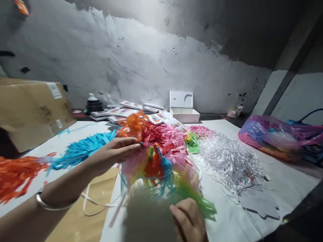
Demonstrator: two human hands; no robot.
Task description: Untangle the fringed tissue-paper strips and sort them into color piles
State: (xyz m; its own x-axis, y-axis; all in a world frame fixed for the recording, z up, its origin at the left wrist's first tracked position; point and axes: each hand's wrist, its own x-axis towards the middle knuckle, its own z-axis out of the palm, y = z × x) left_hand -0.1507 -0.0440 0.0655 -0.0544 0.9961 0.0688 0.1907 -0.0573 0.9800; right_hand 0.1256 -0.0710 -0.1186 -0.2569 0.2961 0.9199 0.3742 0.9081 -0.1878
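Our left hand closes thumb and finger in a pinch at the upper left of the bunch, apparently on its strands; the exact strand is too small to make out. Our right hand is curled at the bunch's lower right, nearer the near edge; whether it grips anything we cannot tell. The bunch sits mid-tabletop, toward the near edge.

Risks, in our judgement: a hard pull could tear the thin strips. Red strips crowd the bunch's far side, so lifting might drag some along. A loose ribbon loops near our bracelet and could snag there. White shreds trail threads that could tangle with the bunch's right side.

Surface: white tabletop, tan paper toward the near left corner. Orange strips lie by the left edge, blue strips between them and the red. Packs and an open box line the far edge; a carton stands at the far left corner, a purple bag at the right edge.

Room: grey wall, patchy, darker above.
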